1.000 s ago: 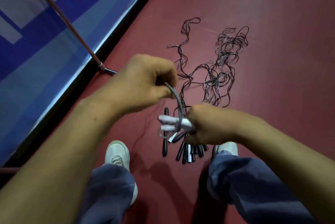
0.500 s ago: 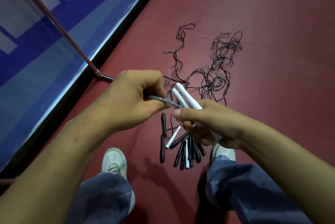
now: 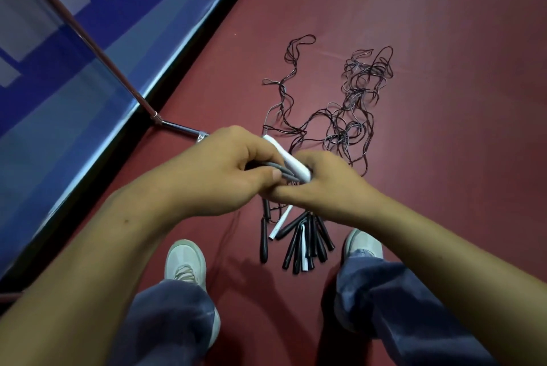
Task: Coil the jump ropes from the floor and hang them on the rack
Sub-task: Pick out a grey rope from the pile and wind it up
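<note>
We note: L hand (image 3: 220,171) pinches grey cord (image 3: 284,172) under thumb; R hand (image 3: 325,186) grips white handles (image 3: 287,158), hands touching. Other jump ropes (image 3: 353,111) lie tangled on red floor (image 3: 444,173), ahead of shoes (image 3: 185,260).

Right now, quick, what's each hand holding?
Left hand: closed, pinching the grey cord.
Right hand: closed around the white handles.

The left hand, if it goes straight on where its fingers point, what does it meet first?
Probably the white plastic jump-rope handles gripped by the right hand; the left hand, pinching grey cord, nearly touches them; depth unclear.
</note>
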